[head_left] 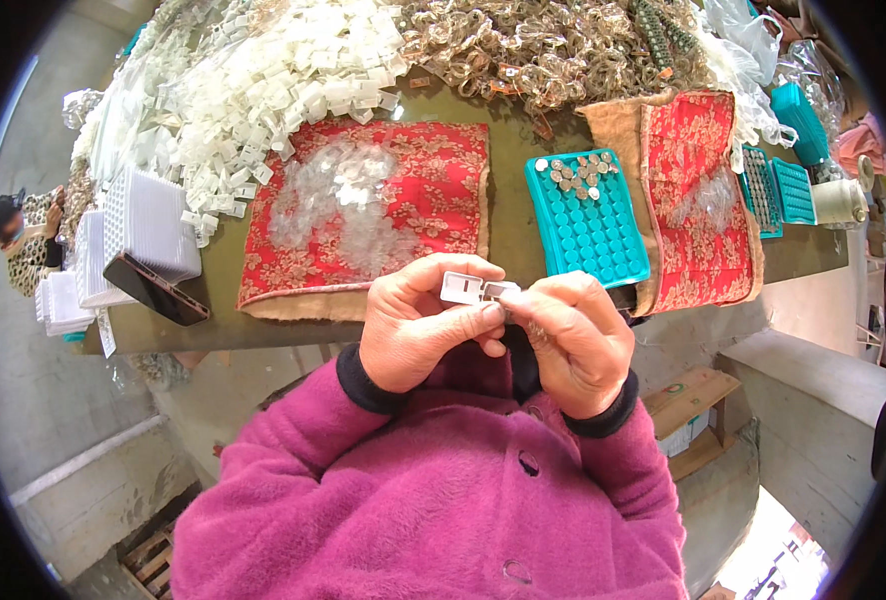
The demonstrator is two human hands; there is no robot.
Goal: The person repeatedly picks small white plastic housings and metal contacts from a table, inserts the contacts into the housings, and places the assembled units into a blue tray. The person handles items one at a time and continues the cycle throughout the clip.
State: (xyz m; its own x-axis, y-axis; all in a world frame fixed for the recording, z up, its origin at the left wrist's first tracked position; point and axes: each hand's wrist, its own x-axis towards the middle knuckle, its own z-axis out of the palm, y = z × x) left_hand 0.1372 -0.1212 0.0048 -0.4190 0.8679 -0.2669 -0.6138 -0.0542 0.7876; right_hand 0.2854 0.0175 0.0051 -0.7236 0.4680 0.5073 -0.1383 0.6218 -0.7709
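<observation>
Just in front of my chest, a small white plastic case (pixel 462 288) with a slot in it is pinched between the thumb and fingers of my left hand (pixel 403 330). My right hand (pixel 583 345) has its thumb and fingertips closed at the case's right end, where a small greyish-white part (pixel 500 290) shows. Whether that part is joined to the case I cannot tell. Beyond my left hand, small clear plastic pieces (pixel 348 200) lie heaped on a red floral cloth (pixel 453 160). A teal tray (pixel 598 245) with round pockets, beyond my right hand, bears several silvery discs (pixel 583 175) at its far end.
White plastic cases (pixel 303 60) are piled at the far left, bundled clear-and-brown strands (pixel 543 50) at the back. A phone (pixel 156 288) leans against stacked white trays (pixel 148 225). Right: another red cloth (pixel 698 240), teal trays (pixel 792 190), a thread spool (pixel 839 203). A person (pixel 28 235) is far left.
</observation>
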